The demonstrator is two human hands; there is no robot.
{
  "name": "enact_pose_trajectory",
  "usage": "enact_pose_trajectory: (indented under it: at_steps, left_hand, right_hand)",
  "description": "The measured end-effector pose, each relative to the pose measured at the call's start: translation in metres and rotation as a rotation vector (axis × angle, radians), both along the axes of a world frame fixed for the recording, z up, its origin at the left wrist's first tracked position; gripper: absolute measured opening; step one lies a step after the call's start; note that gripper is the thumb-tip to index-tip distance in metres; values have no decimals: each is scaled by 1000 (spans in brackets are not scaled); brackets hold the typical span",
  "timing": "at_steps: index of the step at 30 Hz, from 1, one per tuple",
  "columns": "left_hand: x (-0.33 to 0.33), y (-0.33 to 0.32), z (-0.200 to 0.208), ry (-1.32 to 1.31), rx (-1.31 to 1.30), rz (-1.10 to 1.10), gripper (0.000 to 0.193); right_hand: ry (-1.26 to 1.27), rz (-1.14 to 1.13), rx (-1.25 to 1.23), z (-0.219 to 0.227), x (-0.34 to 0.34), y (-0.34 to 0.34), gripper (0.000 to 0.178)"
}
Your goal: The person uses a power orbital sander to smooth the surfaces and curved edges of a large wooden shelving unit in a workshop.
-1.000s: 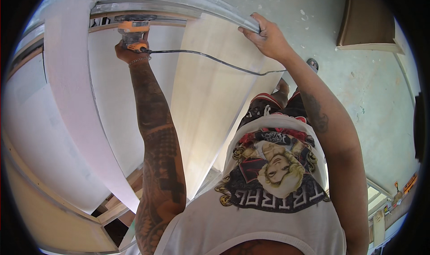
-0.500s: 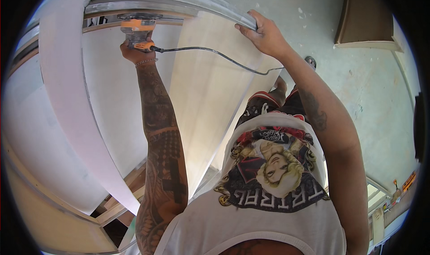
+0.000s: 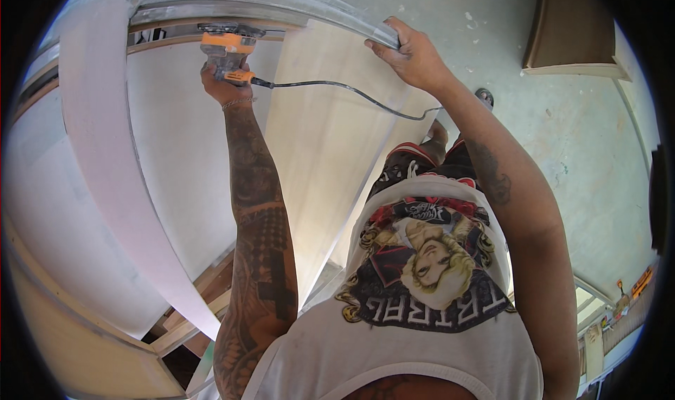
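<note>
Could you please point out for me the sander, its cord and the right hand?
Sander [image 3: 228, 44]: head view, on its orange housing.
Cord [image 3: 339, 84]: head view, near the middle of its visible dark length.
Right hand [image 3: 416, 59]: head view, on the back of it.

Straight ahead of my left hand [image 3: 223, 85], the grey rail [image 3: 281, 13] bars the way, and the orange sander [image 3: 228, 45] fills the space just at its near edge. To the left I have a gap, until the pale strip [image 3: 98, 119] closes it off. Between my arms, the dark cord [image 3: 337, 84] runs across any path through. Past my right hand [image 3: 416, 54], curled on the rail's end, there's room over the floor [image 3: 545, 140] as far as the brown panel [image 3: 573, 24].
</note>
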State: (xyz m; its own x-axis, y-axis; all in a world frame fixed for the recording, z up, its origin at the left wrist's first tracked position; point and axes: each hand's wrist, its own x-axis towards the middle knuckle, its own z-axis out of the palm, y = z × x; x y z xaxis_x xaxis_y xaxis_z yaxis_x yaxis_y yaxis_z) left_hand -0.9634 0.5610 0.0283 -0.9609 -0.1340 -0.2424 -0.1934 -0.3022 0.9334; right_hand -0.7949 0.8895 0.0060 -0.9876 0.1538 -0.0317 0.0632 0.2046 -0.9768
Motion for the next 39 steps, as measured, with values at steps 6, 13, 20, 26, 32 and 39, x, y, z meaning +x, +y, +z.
enact_pose_trajectory:
  at_steps: [6, 13, 20, 26, 32, 39]
  left_hand:
    - [-6, -18, -3, 35, -5, -127, 45]
    - [0, 8, 2, 5, 9, 20, 52]
    - [-6, 4, 18, 125, -33, -16, 60]
    - [-16, -14, 30, 229, -31, -125, 68]
    - [-14, -14, 20, 119, -5, -4, 49]
    - [3, -10, -20, 41, 258, 7, 48]
  right_hand:
    - [42, 16, -29, 2, 0, 1, 25]
    - [66, 20, -13, -5, 4, 6, 25]
    - [45, 2, -4, -26, 14, 11, 25]
    - [55, 11, 1, -45, 25, 20, 26]
    - [17, 22, 13, -34, 25, 21, 25]
    - [-16, 23, 75, -9, 9, 3, 26]
